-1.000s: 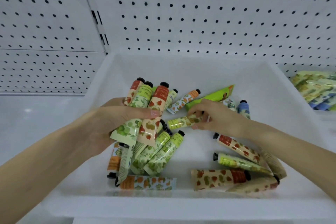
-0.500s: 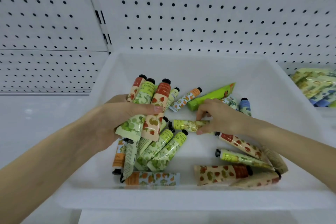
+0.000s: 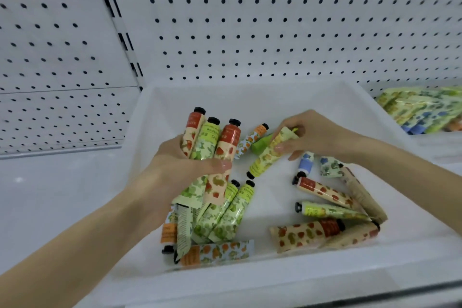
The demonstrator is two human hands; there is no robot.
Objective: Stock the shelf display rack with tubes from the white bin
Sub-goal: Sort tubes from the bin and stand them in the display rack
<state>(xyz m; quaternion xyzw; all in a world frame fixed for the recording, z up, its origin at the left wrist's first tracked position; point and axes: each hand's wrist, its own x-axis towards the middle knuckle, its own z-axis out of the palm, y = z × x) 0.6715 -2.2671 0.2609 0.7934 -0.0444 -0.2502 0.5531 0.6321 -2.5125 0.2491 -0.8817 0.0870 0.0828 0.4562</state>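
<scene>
Left hand [image 3: 185,165] is gripping a bundle of three tubes [image 3: 212,147], caps up, over the white bin [image 3: 375,267]; right hand [image 3: 315,135] is pinching a yellow tube [image 3: 266,157], cap down, seemingly lifted clear of the loose tubes [image 3: 322,192] in the bin

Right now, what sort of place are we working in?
Probably a shop aisle: white pegboard backs a shelf, a bin holds loose tubes, and the left hand grips a bunch while the right hand picks another.

Lettering on the tubes [image 3: 322,191] (small, blurred) cannot be read.
</scene>
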